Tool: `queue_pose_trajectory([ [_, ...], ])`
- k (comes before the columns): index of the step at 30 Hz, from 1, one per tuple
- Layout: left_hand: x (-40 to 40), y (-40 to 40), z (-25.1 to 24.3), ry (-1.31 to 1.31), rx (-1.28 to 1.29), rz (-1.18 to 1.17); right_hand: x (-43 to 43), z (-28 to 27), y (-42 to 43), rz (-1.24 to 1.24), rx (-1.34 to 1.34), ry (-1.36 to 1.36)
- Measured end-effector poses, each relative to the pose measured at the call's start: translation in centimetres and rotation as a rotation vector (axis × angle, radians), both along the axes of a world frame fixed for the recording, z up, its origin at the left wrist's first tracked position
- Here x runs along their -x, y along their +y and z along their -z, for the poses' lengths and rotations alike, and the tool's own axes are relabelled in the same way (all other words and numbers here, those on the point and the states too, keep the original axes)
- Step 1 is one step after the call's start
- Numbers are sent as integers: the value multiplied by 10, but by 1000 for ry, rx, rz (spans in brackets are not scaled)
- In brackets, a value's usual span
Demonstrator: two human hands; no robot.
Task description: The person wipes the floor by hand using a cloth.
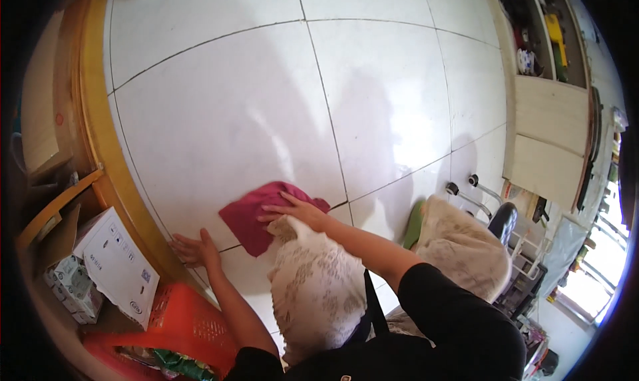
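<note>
A magenta cloth point(252, 211) lies spread on the white tiled floor point(219, 121), below and left of the picture's middle. My right hand point(294, 211) holds it down against the tiles, palm down, with outstretched fingers on the fabric. Part of the cloth is hidden under that hand and a knee in patterned light trousers point(319, 286). To the left, my left hand point(197, 251) is empty and its fingers are apart. It is at the floor's edge, close to the yellow-brown wooden base point(150, 231); whether it touches the wood I cannot tell.
Left, an open cardboard box point(120, 266) and a red plastic basket point(194, 321) stand beside my left arm. A green slipper point(414, 223) is by my right knee. Chair casters point(452, 188) and a pale cabinet point(546, 166) are on the right.
</note>
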State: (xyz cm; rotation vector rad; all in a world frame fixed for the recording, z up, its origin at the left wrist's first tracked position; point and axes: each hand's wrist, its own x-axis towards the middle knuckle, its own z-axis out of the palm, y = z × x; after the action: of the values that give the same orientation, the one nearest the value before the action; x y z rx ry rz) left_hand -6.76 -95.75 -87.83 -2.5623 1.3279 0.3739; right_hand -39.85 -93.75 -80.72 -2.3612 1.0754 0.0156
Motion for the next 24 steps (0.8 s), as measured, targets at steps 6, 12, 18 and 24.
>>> queue_pose_trajectory([
  [6,-25,6,25,-66,202,213,26,15,-199,395,340,5],
  [12,-41,1,29,2,231,204,95,42,-309,1004,514,103],
  [18,-23,-3,20,73,377,144,258,54,-154,1521,586,172],
  [24,117,-37,-35,77,386,247,374,44,52,1863,318,542],
])
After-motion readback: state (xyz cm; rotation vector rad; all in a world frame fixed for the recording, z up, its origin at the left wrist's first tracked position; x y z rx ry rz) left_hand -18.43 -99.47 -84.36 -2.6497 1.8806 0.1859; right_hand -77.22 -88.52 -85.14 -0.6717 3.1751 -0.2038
